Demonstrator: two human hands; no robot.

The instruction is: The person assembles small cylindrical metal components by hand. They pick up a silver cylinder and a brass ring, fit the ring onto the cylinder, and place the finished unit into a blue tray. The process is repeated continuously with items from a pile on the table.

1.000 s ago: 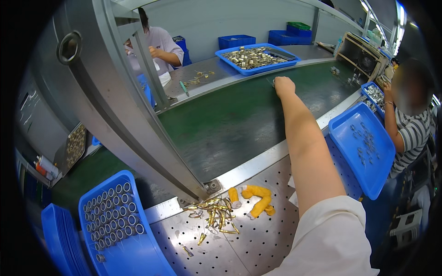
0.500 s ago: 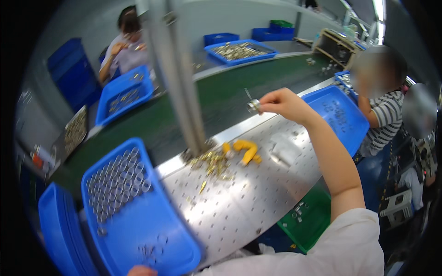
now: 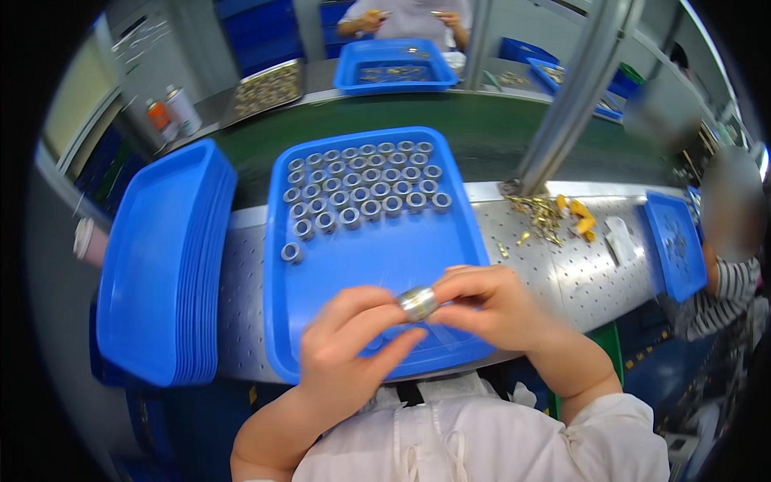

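A short, shiny metal cylinder [image 3: 418, 304] is held up over the near part of a blue tray [image 3: 325, 297]. My right hand [image 3: 494, 309] pinches its right end between thumb and fingers. On the other side, my left hand [image 3: 349, 333] is closed around the left end with the fingertips, its thumb angled below. Motion blur softens both hands. Inside the tray, several silver metal rings [image 3: 370, 210] stand in rows toward the far side, and a lone ring [image 3: 291, 253] sits in front of them at the left. Whatever lies in the tray under my hands is mostly hidden.
Stacked blue trays [image 3: 152, 265] rise at the left. Brass-coloured small parts [image 3: 540, 218] and yellow pieces [image 3: 584, 218] lie right, near a metal post [image 3: 574, 96]. A green belt [image 3: 514, 120] runs behind. Across it a person works over another blue tray [image 3: 393, 87].
My view has swung left. My right hand has come back from over the belt with the metal cylinder, and my left hand has risen to meet it above the tray.
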